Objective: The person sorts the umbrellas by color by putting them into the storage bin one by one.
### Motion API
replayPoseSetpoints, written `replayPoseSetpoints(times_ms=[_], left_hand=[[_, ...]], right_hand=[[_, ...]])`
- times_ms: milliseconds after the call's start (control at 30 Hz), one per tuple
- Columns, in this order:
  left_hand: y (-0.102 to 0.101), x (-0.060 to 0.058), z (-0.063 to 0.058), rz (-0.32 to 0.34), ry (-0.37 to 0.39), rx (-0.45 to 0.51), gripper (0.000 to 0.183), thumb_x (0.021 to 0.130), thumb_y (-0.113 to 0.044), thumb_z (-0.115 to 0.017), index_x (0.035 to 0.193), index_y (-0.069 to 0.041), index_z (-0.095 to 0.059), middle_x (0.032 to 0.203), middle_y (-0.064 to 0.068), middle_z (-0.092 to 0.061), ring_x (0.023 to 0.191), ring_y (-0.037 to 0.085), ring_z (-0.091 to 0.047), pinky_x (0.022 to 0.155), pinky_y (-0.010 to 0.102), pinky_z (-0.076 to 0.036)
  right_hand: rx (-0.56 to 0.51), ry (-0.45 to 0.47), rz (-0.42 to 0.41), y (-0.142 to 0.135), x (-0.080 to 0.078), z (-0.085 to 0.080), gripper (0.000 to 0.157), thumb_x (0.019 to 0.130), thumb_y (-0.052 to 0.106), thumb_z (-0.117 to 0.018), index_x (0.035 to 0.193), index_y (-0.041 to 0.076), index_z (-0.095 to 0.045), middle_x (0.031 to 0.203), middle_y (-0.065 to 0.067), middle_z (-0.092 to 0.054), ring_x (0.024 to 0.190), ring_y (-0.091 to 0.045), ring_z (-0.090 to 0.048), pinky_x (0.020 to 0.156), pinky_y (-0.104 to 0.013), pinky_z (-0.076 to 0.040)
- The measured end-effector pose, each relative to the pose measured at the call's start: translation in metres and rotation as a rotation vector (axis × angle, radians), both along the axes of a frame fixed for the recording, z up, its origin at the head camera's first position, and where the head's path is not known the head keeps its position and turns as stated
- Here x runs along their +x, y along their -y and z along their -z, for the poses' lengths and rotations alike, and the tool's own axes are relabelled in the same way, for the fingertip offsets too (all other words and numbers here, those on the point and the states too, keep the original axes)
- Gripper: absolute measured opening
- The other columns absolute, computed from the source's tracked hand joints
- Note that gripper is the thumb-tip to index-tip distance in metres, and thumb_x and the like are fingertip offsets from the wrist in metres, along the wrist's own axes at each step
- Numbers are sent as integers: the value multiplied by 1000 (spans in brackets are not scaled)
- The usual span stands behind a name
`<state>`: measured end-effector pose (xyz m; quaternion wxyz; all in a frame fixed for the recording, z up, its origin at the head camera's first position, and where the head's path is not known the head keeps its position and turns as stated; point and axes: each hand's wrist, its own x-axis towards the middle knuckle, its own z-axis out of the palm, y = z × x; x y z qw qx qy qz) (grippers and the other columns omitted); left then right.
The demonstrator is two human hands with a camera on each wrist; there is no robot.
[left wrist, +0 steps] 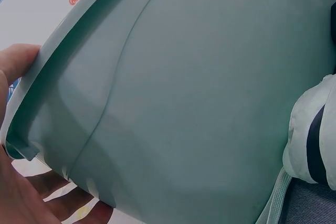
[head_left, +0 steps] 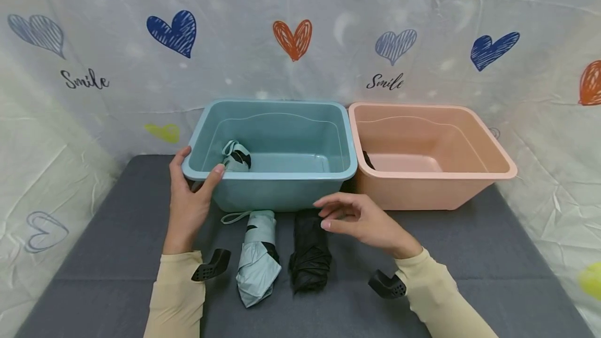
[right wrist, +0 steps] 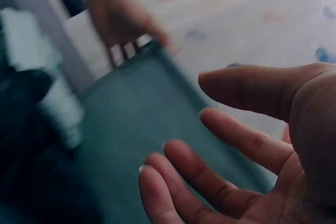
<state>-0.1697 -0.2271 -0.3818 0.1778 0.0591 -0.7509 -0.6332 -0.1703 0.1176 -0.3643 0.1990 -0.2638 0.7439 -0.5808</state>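
While the left hand (head_left: 188,205) grips the front left corner of a teal plastic bin (head_left: 281,192), thumb over the rim and fingers curled around the outside, a pale-blue folded umbrella (head_left: 237,158) lies inside near that corner. In front of the bin, a second pale-blue folded umbrella (head_left: 259,257) lies on the gray-covered table (head_left: 469,260), its wrist strap (head_left: 247,213) looped leftward; just right of it lies a black folded umbrella (head_left: 311,254). Near its upper end hovers the right hand (head_left: 361,220), fingers loosely bent, thumb apart, holding nothing. Farther right, a pink bin (head_left: 422,192) partly hides a dark object (head_left: 368,160). If the teal bin were dragged or tipped by its corner, it could push both outer umbrellas askew, trap the strap, or knock the pink bin, since the rims sit side by side. Room to move lies along the table's left side and before the pink bin; behind both bins, the heart-printed cloth (head_left: 244,30) hangs close.
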Motion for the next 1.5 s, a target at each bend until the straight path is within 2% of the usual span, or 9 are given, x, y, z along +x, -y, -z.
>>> replayPoseSetpoints(times_ms=[233,367,567,667,833,1033,1233,1400,1500], left_hand=[[1,-1,1,-6,1,-4,83,97,-30,-70,160,-32,-17,159,7,-26,142,30,-36,112,52,-32],[0,-1,0,-6,0,2,82,97,-30,-70,160,-31,-18,159,7,-26,142,30,-36,112,52,-32],[0,0,0,-4,5,13,82,97,-30,-70,160,-32,-18,159,7,-26,142,30,-36,112,51,-32],[0,0,0,1,-2,25,82,97,-29,-70,160,-31,-18,158,7,-27,142,30,-36,112,49,-32],[1,0,0,-3,2,24,82,97,-28,-70,160,-32,-18,158,6,-28,141,30,-36,111,48,-33],[0,-1,1,-5,8,5,82,97,-29,-69,160,-32,-17,159,6,-26,142,31,-36,112,51,-32],[0,0,-1,-12,15,-5,81,97,-31,-69,160,-33,-17,160,7,-24,143,33,-35,113,54,-31],[0,0,-1,-10,6,0,81,97,-31,-69,160,-33,-18,159,7,-26,142,32,-36,112,53,-31],[0,0,-1,-9,8,3,81,97,-30,-69,160,-33,-18,159,7,-26,142,32,-36,112,52,-32]], right_hand=[[140,-18,125,0,3,43,51,94,27,-76,141,14,-60,132,-19,-57,115,-34,-57,92,-46,-50],[195,1,185,5,5,54,62,92,33,-77,147,17,-54,135,-20,-53,117,-36,-55,89,-45,-50],[195,114,180,15,10,68,65,90,36,-79,149,26,-52,136,-16,-50,116,-31,-53,87,-45,-48],[201,122,182,20,13,72,64,89,37,-80,146,29,-54,135,-15,-49,114,-29,-54,88,-45,-48],[222,85,187,28,19,76,65,86,41,-82,145,31,-56,124,-13,-46,105,-25,-54,87,-44,-47],[238,20,212,34,23,78,65,86,41,-82,145,28,-57,117,-13,-45,96,-23,-53,85,-43,-46],[272,15,232,37,25,77,68,85,44,-82,146,28,-56,118,-14,-50,96,-21,-51,82,-42,-46],[299,-7,203,38,27,75,70,87,47,-79,150,32,-52,122,-14,-56,98,-22,-54,84,-45,-47],[302,-13,185,40,28,76,69,88,49,-77,150,33,-51,131,-17,-54,99,-23,-51,85,-46,-45]])
